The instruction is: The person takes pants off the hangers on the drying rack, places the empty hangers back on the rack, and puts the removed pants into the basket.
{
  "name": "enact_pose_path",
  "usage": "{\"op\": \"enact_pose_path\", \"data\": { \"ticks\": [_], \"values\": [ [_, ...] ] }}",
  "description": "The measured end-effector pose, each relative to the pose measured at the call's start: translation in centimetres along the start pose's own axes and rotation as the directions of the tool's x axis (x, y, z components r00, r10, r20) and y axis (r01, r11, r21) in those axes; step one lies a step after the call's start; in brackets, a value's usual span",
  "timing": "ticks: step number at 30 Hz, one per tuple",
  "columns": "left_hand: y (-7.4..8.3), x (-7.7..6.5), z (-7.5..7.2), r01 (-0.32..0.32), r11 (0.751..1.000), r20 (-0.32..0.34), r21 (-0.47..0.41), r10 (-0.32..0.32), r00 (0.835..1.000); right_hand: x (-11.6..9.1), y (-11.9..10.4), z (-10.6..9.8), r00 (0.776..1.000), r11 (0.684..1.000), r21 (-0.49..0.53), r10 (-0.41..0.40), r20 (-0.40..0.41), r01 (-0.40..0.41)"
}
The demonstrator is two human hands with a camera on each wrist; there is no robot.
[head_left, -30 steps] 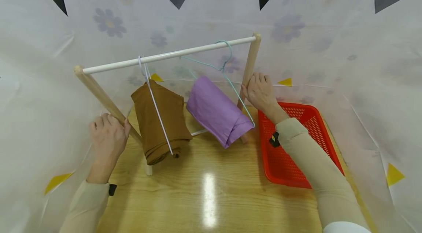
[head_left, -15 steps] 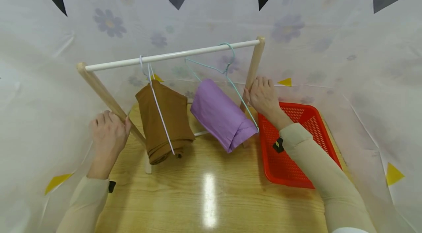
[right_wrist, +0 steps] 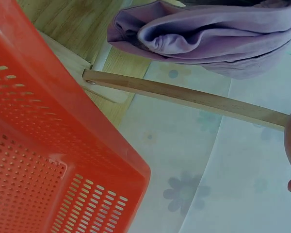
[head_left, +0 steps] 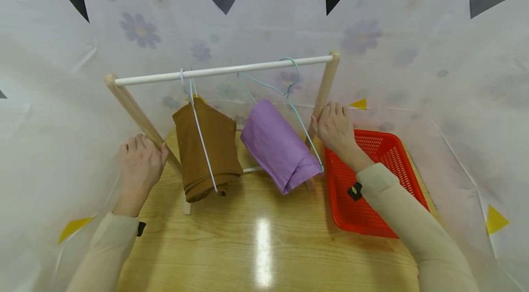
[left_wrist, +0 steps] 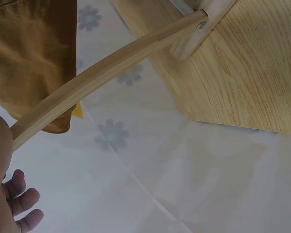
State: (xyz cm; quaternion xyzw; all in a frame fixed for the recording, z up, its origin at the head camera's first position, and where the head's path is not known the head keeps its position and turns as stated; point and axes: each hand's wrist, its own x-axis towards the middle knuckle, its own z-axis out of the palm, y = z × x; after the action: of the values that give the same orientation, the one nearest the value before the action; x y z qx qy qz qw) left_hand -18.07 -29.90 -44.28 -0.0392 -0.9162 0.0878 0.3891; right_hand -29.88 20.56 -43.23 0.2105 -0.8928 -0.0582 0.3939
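Observation:
A small clothes rack with a white top rail (head_left: pixel 227 70) and pale wooden posts stands on the table. My left hand (head_left: pixel 142 165) grips its left post (head_left: pixel 138 113); in the left wrist view several fingertips (left_wrist: pixel 26 201) curl below the post. My right hand (head_left: pixel 335 129) holds the right post (head_left: pixel 326 83) between thumb and fingers. From the rail hang a lilac hanger (head_left: pixel 202 143) with a folded brown garment (head_left: pixel 211 145) and a mint-green hanger (head_left: pixel 299 115) with a folded purple garment (head_left: pixel 277 145). The purple garment slopes down to the right on its tilted hanger.
A red perforated plastic basket (head_left: pixel 336 209) sits on the wooden table (head_left: pixel 223 246), right of the rack and under my right forearm. A pale flowered sheet (head_left: pixel 264 16) with black, grey and yellow triangles encloses the table at the back and sides.
The rack has shifted a little to the right, its right end coming lower in the head view. Both hands have moved along with it, and the hung garments have swayed slightly.

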Motion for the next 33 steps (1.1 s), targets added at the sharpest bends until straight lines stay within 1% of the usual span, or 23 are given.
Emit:
{"op": "enact_pose_path", "data": {
  "ticks": [2, 6, 10, 14, 17, 18, 20, 24, 29, 33],
  "values": [
    [0.0, 0.1, 0.0, -0.012, 1.000, 0.000, 0.021, 0.012, 1.000, -0.3, -0.1, -0.3, 1.000, 1.000, 0.003, 0.005, 0.009, -0.005],
    [0.0, 0.2, 0.2, -0.019, 0.999, -0.030, 0.033, 0.020, 0.999, -0.6, -0.2, -0.6, 1.000, 1.000, 0.007, 0.012, 0.005, -0.012],
    [0.0, 0.4, 0.5, -0.014, 1.000, -0.058, 0.010, 0.015, 0.998, -0.9, -0.3, -0.9, 1.000, 1.000, 0.006, 0.017, -0.012, -0.017],
    [-0.1, 0.6, 0.7, -0.012, 1.000, -0.075, -0.004, 0.011, 0.997, -1.2, -0.4, -1.1, 1.000, 1.000, -0.002, 0.028, -0.006, -0.028],
    [-0.2, 0.7, 0.8, -0.013, 1.000, -0.060, -0.008, 0.012, 0.998, -1.5, -0.5, -1.3, 0.999, 0.999, -0.009, 0.042, 0.002, -0.042],
    [-0.2, 0.7, 0.9, -0.015, 1.000, -0.045, -0.006, 0.014, 0.999, -1.5, -0.5, -1.4, 0.999, 0.999, -0.012, 0.045, 0.002, -0.045],
    [-0.2, 0.8, 1.0, -0.016, 1.000, -0.017, -0.003, 0.016, 1.000, -1.7, -0.5, -1.5, 0.999, 0.999, -0.012, 0.050, -0.013, -0.050],
    [-0.2, 1.2, 1.2, -0.025, 1.000, 0.017, -0.008, 0.025, 1.000, -2.0, -0.4, -1.8, 0.998, 0.998, -0.030, 0.051, -0.038, -0.053],
    [-0.1, 1.8, 1.7, -0.036, 0.999, 0.018, -0.031, 0.037, 0.999, -2.3, -0.4, -2.2, 0.998, 0.998, -0.036, 0.051, -0.046, -0.053],
    [-0.1, 2.2, 2.0, -0.026, 0.998, 0.042, -0.054, 0.028, 0.999, -2.5, -0.3, -2.4, 0.998, 0.998, -0.047, 0.050, -0.047, -0.052]
  ]
}}
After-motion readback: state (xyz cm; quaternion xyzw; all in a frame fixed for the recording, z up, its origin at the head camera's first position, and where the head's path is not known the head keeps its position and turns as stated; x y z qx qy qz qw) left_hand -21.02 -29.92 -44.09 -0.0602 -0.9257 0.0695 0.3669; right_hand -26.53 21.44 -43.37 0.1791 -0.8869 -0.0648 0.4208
